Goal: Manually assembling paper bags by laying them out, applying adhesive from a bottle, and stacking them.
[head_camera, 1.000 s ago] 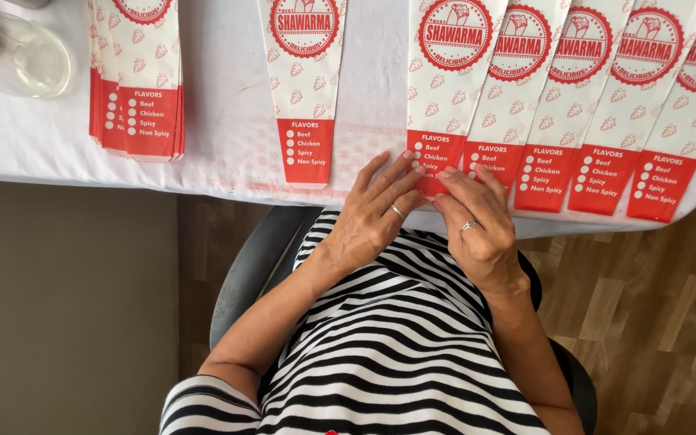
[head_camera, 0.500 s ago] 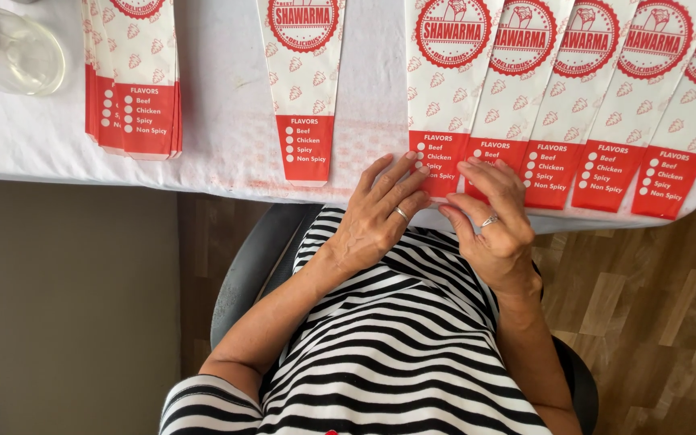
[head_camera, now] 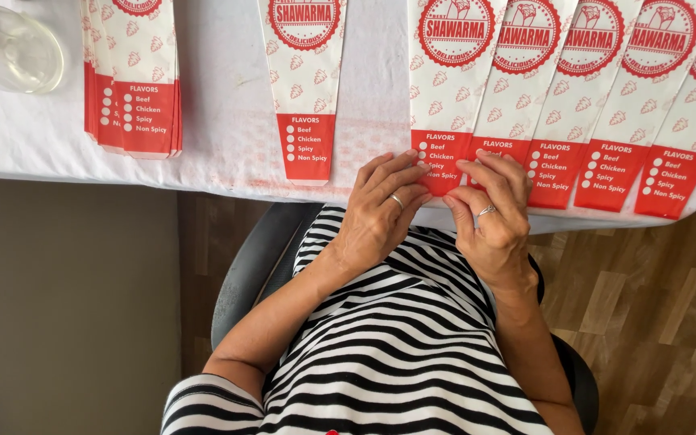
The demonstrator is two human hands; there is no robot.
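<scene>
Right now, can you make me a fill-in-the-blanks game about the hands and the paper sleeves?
1. Both hands press the red end of one ____ at the table edge.
2. The left hand and right hand each wear a ____.
3. The lone sleeve lies to the ____ of the hands.
4. The person's shirt has black and white ____.

Missing words: sleeve; ring; left; stripes
</scene>
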